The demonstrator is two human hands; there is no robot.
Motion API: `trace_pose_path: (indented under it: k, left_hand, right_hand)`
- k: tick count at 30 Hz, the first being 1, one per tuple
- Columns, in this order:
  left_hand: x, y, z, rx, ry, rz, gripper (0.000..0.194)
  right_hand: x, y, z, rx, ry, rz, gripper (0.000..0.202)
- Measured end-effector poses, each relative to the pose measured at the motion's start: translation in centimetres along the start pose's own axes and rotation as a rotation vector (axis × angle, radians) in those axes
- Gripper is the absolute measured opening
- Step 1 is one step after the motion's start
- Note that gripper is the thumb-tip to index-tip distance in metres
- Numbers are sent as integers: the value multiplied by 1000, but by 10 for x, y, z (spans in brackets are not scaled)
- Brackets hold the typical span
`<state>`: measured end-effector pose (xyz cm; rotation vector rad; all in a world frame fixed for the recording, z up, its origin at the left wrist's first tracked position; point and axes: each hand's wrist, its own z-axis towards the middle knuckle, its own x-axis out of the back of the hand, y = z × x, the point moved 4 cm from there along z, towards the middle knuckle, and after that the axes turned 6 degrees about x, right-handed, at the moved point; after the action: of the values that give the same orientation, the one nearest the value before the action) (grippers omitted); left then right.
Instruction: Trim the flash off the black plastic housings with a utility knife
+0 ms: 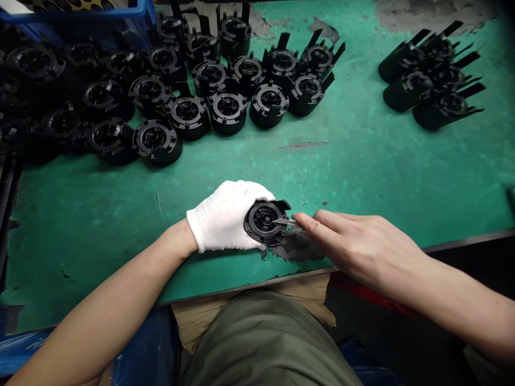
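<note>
My left hand [229,217], in a white glove, is wrapped round a black round plastic housing [265,221] just above the table's front part. The housing's ribbed, ringed end faces up toward me, and a tab sticks out at its upper right. Bare and coming from the right, my right hand [341,230] is closed on a slim craft knife [285,221] with a pointed metal blade. The blade tip lies over the middle of the housing's face; whether it touches cannot be made out. Most of the knife's handle is hidden by my fingers.
Many similar black housings [228,110] stand in rows at the back left. A smaller group [430,80] stands at the back right. A blue crate [132,24] is at the upper left. The green tabletop [346,166] has worn, torn patches, and its front edge runs before my lap.
</note>
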<state>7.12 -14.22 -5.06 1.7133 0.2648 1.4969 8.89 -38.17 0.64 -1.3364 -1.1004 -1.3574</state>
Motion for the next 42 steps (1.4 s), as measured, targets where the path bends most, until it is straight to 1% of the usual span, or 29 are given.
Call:
trace_pose_path:
  k: [3,9,11,16,23,26,32,38,42]
  left_hand:
    - [0,-1,0,5,3,11,55]
    - [-1,-2,1,2,9,20,58]
    - [-1,-2,1,-4,10,18,57]
    - [0,-1,1,9,-2,28,56]
    - [1,1,2,14,-1,26,52]
    - [1,0,2,8,1,25,51]
    - [0,0,1,10,-3,22,55]
    - [1,1,2,3,3,12,50]
    - [1,0,1,-18,30,-4,55]
  right_hand:
    - [-1,2,-1,10,8,24,37]
    - [-13,-21,-11,-191,8,26,36]
    - [-17,-27,-12,-235,26,47,36]
    - [-19,-29,-11,-301,94,120,36]
    - [-17,-28,-9,-271,95,40,35]
    - [-17,-27,-8,-274,103,38,35]
    - [-16,-26,-8,-266,106,55,34]
    - [-17,-27,-9,-268,98,28,34]
    - [-19,-29,-11,-283,85,43,34]
